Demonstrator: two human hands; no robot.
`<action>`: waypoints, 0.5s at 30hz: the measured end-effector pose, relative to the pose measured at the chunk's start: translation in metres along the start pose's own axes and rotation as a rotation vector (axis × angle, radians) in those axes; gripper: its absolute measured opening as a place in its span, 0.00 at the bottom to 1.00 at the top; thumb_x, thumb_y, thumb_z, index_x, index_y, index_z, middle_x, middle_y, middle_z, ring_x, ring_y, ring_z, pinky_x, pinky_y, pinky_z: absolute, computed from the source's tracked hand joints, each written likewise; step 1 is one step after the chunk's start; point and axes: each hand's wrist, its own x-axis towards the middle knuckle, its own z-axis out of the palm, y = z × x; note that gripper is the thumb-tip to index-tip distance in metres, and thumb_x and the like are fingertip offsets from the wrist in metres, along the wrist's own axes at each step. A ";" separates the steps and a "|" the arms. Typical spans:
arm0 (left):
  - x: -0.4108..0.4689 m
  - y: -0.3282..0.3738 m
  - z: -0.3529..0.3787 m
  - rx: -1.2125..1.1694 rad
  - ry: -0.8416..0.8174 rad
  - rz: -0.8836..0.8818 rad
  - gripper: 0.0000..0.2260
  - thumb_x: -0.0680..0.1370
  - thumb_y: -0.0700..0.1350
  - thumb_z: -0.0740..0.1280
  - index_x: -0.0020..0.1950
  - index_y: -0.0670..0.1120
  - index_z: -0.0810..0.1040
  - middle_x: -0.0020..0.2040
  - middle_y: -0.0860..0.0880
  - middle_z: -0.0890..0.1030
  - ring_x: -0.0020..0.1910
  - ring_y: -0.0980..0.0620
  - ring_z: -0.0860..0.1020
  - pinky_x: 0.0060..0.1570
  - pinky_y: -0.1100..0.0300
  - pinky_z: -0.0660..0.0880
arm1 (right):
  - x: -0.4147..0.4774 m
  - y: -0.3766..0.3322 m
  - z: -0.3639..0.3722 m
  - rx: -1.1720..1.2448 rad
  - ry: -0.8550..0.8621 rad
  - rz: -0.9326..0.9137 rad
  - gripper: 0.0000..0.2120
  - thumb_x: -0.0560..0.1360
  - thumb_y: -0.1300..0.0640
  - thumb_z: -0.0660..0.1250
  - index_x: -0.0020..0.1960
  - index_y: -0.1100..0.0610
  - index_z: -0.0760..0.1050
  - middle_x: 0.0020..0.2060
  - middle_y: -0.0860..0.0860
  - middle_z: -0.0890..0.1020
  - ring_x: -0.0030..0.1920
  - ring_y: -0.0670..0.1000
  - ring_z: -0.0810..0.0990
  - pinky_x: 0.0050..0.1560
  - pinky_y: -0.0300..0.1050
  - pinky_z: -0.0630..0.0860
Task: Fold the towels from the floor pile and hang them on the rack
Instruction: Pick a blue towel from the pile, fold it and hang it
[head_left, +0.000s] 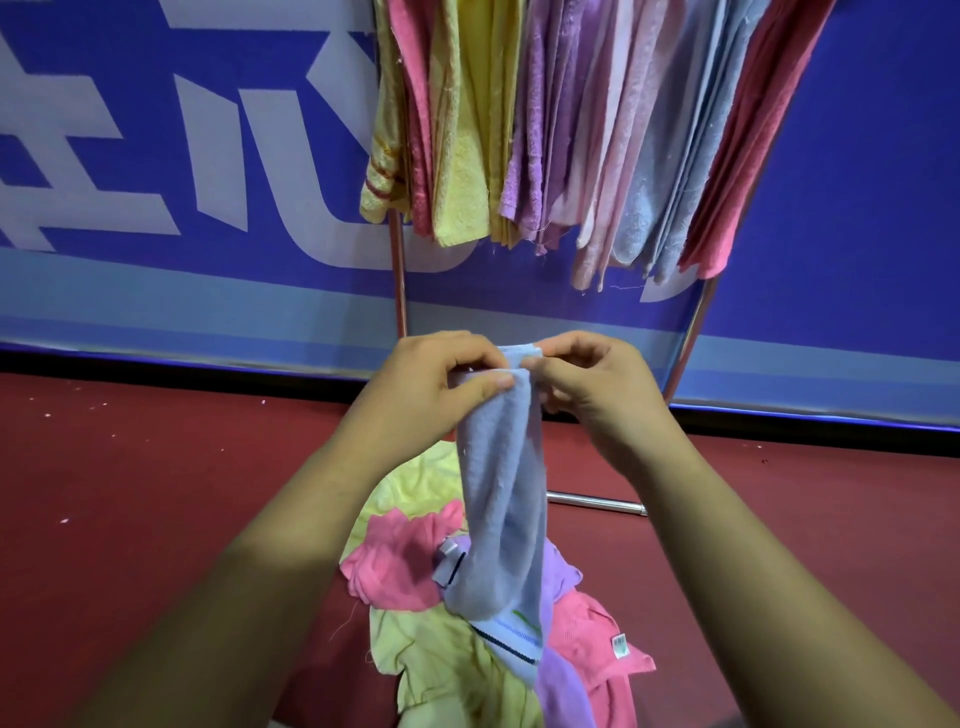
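Blue towel (503, 509) is pinched at its top edge by curled fingers of the left hand (426, 389); it is hung over the floor pile (395, 566) and pinched likewise by the right hand (597, 387). Corners are best aligned and drawn taut before folding.

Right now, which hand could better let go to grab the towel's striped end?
Probably the right hand: it only pinches the top edge of the towel, while the left hand clamps the bunched top under its thumb and could hold it alone.
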 end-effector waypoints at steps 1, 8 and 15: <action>0.001 0.000 0.000 -0.009 0.024 -0.014 0.01 0.76 0.44 0.72 0.45 0.48 0.83 0.40 0.56 0.81 0.43 0.58 0.78 0.44 0.67 0.71 | -0.002 0.000 0.004 0.039 -0.025 0.010 0.04 0.73 0.67 0.73 0.47 0.66 0.81 0.35 0.58 0.81 0.33 0.51 0.76 0.38 0.43 0.76; 0.001 -0.001 0.001 -0.010 0.130 -0.097 0.01 0.76 0.43 0.73 0.44 0.46 0.83 0.41 0.54 0.83 0.43 0.60 0.80 0.43 0.60 0.77 | -0.005 0.002 0.012 0.158 -0.105 -0.022 0.05 0.76 0.68 0.70 0.45 0.62 0.83 0.40 0.60 0.84 0.38 0.51 0.81 0.45 0.43 0.79; 0.000 -0.001 0.002 0.016 0.140 -0.100 0.03 0.76 0.50 0.73 0.46 0.51 0.84 0.43 0.65 0.79 0.48 0.55 0.75 0.51 0.47 0.77 | -0.007 0.002 0.012 -0.009 -0.098 -0.124 0.06 0.76 0.68 0.71 0.52 0.67 0.81 0.34 0.49 0.82 0.32 0.43 0.76 0.37 0.37 0.74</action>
